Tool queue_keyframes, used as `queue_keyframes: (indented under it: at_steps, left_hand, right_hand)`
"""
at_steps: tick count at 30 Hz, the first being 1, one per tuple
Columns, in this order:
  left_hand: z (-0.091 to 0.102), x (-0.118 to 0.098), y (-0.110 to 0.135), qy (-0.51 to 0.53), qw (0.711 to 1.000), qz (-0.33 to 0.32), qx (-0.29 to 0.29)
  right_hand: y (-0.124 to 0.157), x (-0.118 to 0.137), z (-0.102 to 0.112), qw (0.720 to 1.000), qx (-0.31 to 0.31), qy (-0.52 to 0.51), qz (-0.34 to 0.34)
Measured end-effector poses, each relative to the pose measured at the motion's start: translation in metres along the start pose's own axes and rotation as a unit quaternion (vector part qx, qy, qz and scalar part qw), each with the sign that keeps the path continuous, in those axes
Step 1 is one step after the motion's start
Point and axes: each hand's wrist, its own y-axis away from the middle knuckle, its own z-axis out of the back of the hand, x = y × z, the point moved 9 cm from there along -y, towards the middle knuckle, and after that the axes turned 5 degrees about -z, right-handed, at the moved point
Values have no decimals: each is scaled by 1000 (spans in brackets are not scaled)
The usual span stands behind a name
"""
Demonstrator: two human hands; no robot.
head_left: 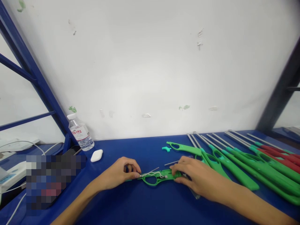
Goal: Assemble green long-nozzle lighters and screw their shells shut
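Observation:
An opened green lighter housing [153, 183] lies between my hands, with its finger loop toward me and pale wires [160, 174] running inside it. My left hand [122, 172] is closed in a pinch at the left end of the housing, by a thin metal tip. My right hand [191, 173] grips the right end between thumb and fingers. A thin metal rod [171, 163] pokes out beyond the right fingers. Something dark and partly hidden shows under the right palm. Behind lie another green housing half [185, 148] and a small turquoise piece [166, 149].
Several finished-looking long lighters [236, 156], green and red with metal tubes, lie in a row at the right. A water bottle [81, 132] and a white rounded case [97, 155] stand at the left. A blue frame post [42, 75] edges the blue tabletop [112, 206].

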Motion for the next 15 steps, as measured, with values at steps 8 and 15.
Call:
queue_keyframes:
  at_steps: [8,15]
  left_hand:
    - [-1,6,-3,-2,1000,-2,-19]
    - [1,-1,-1,-17,1000,-6,-23]
  right_hand:
    - [0,1,1,1000,1,6,-1]
    - [0,2,0,1000,3,9,-1]
